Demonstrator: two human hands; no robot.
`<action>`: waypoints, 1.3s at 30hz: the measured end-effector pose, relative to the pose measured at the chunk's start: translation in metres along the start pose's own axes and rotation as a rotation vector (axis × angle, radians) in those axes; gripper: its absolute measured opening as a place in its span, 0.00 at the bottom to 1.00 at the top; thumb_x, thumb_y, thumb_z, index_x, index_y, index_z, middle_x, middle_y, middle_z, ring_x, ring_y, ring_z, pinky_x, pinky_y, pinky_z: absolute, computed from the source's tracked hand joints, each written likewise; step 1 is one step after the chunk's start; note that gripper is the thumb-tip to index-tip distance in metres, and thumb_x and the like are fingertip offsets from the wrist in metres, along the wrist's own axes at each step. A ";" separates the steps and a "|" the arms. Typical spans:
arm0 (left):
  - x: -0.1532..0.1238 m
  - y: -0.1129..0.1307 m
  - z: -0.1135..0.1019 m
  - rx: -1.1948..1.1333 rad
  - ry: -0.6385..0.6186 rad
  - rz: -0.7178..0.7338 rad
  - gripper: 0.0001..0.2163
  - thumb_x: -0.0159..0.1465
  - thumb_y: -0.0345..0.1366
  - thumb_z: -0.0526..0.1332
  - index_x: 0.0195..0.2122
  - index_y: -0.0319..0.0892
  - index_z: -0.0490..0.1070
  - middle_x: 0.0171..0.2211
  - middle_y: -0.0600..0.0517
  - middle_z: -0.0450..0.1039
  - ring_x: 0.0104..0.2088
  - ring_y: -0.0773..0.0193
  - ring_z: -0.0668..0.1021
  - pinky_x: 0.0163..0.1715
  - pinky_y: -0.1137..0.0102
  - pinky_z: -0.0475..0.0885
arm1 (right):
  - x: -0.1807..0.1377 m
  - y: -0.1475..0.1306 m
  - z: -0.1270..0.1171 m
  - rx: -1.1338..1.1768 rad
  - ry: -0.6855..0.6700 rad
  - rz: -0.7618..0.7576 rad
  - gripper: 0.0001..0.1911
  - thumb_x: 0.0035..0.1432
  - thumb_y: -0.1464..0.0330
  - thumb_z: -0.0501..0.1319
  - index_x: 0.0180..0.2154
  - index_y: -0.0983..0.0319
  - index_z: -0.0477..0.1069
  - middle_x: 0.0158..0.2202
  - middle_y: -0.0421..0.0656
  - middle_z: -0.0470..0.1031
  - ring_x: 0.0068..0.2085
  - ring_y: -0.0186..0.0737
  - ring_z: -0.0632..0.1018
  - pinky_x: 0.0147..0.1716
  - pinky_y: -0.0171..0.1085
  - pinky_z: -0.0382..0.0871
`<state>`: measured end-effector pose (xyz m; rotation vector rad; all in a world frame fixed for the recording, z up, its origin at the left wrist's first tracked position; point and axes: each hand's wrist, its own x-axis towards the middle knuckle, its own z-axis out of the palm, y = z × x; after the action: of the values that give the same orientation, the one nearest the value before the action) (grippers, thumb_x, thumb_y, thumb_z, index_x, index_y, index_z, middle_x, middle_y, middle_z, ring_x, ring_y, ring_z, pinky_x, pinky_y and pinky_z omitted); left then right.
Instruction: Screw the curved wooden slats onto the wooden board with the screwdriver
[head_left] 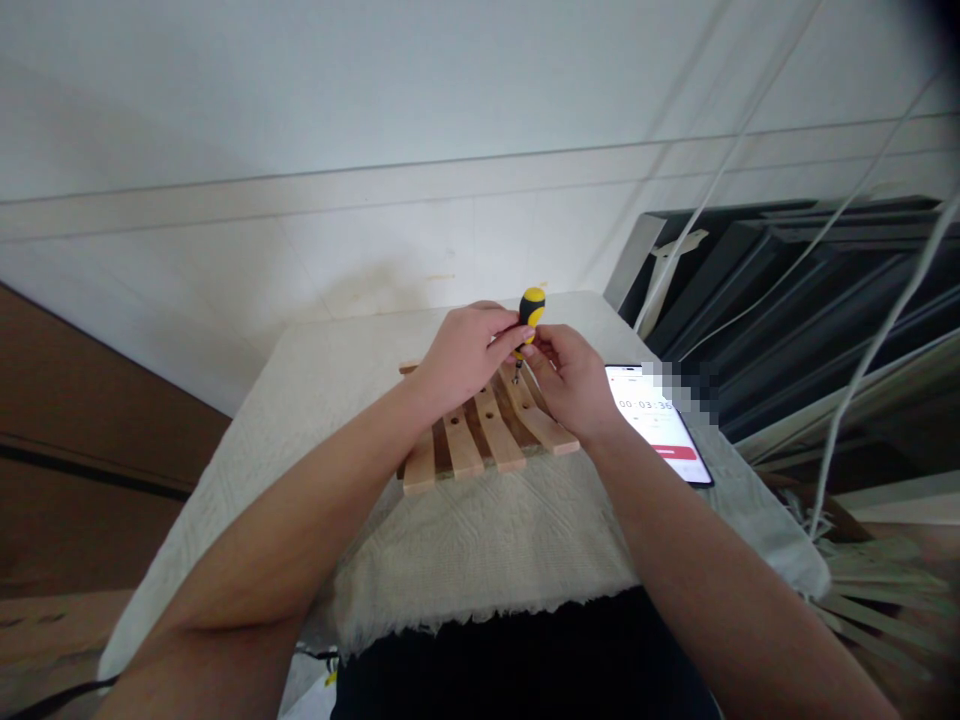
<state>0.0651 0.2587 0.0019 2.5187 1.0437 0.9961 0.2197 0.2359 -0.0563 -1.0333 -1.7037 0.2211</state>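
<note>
A yellow and black screwdriver [533,303] stands nearly upright, its tip down at a slatted wooden piece [500,443]. My left hand [466,345] is closed around the handle from the left, thumb in front. From the right, the fingers of my right hand [574,372] pinch the lower end of the handle. Light wooden slats with dark round holes run side by side, with darker wood showing between them. My left hand and wrist hide the far left part of the piece. Whether the tip sits on a screw is too small to tell.
A pale textured cloth [480,540] with a frayed front edge covers the table. A phone [660,430] showing a timer lies right of my right hand. White cables [862,375] hang at the right, before dark stacked panels [780,290]. A white wall [420,240] rises behind.
</note>
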 end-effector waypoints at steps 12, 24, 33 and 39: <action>0.001 -0.003 -0.004 0.014 -0.044 -0.001 0.13 0.67 0.37 0.55 0.28 0.38 0.75 0.27 0.51 0.73 0.29 0.68 0.74 0.32 0.72 0.69 | -0.001 -0.001 0.000 0.017 0.004 0.014 0.07 0.61 0.66 0.57 0.39 0.61 0.72 0.36 0.46 0.75 0.37 0.42 0.76 0.38 0.44 0.71; 0.001 0.002 -0.005 0.026 -0.049 0.008 0.11 0.66 0.35 0.56 0.30 0.38 0.75 0.30 0.50 0.74 0.32 0.66 0.75 0.35 0.70 0.69 | -0.001 -0.002 0.002 -0.035 0.028 0.000 0.06 0.60 0.67 0.57 0.37 0.60 0.71 0.34 0.45 0.74 0.34 0.40 0.74 0.34 0.41 0.69; 0.002 0.000 -0.005 0.026 -0.064 0.013 0.11 0.66 0.35 0.56 0.28 0.39 0.74 0.29 0.50 0.73 0.32 0.66 0.74 0.34 0.71 0.68 | -0.001 -0.001 0.002 -0.031 0.026 -0.008 0.09 0.61 0.64 0.57 0.38 0.62 0.72 0.34 0.46 0.74 0.34 0.40 0.74 0.35 0.41 0.69; 0.004 -0.003 -0.007 0.035 -0.078 0.028 0.13 0.66 0.35 0.56 0.26 0.39 0.73 0.25 0.52 0.71 0.30 0.67 0.73 0.32 0.71 0.66 | -0.002 -0.004 0.002 0.062 0.017 0.063 0.09 0.59 0.64 0.58 0.39 0.62 0.72 0.36 0.47 0.75 0.35 0.40 0.76 0.35 0.43 0.72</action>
<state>0.0607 0.2631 0.0076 2.5849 1.0148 0.8871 0.2166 0.2329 -0.0561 -1.0406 -1.6409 0.3034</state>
